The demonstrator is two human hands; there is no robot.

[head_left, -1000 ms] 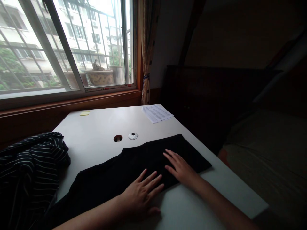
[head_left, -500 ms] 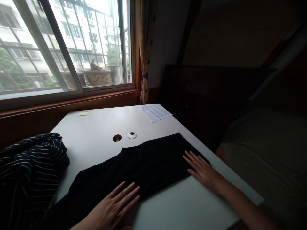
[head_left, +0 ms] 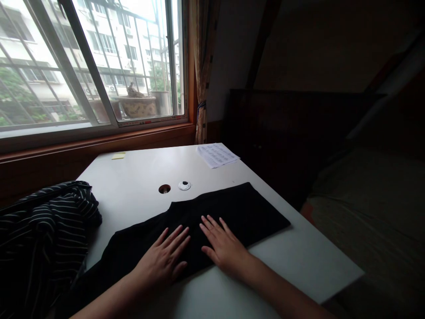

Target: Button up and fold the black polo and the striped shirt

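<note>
Looks like a room in a home to me. A patterned curtain (head_left: 203, 66) is tied back beside the wood-trimmed window (head_left: 90, 66), with a planter (head_left: 137, 107) outside and multi-storey buildings (head_left: 116, 57) beyond.

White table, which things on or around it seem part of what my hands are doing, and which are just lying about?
In use, it seems:
- black cloth, under your left hand and right hand
- white table, beneath the cloth

Apparently just lying about, untouched:
- striped cloth, bunched
- yellow paper
- printed sheets
- round white cap
</note>
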